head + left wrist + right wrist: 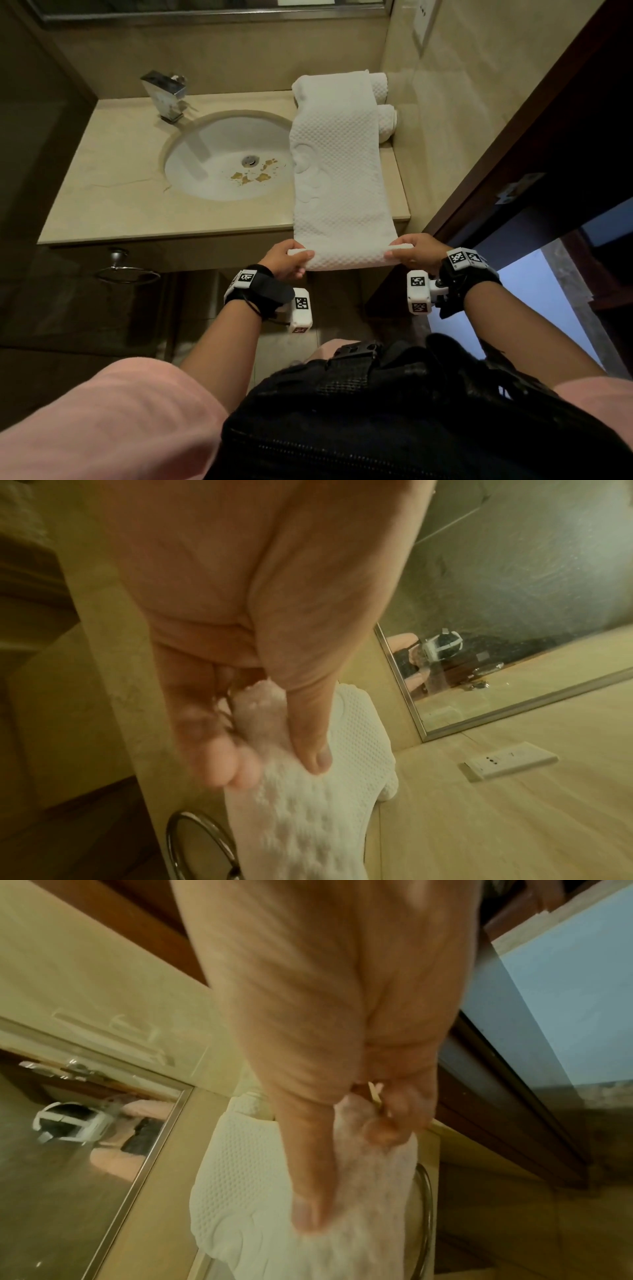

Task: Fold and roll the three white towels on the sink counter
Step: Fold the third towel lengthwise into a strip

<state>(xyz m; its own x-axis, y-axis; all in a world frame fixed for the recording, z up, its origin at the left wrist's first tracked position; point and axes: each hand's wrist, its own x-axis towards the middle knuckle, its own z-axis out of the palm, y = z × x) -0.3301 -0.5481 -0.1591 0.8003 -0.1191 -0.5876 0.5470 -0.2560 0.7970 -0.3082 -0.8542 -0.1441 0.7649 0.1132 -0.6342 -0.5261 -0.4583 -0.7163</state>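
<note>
A long folded white towel (337,164) with a dotted weave lies along the right side of the sink counter (130,192); its near end hangs past the front edge. My left hand (291,258) pinches the near left corner, thumb on top. My right hand (409,251) pinches the near right corner. The near end curls into a small first turn between them. Up close, the left thumb (308,737) presses the towel (356,750) against the fingers. The right thumb (308,1191) lies along the towel (240,1164). Two rolled white towels (385,106) sit at the back right by the wall.
A round white basin (219,161) with brown stains near the drain fills the counter's middle, a chrome faucet (166,94) behind it. A metal towel ring (125,272) hangs under the counter's front. A dark door frame (513,154) stands to the right, a mirror (496,683) above.
</note>
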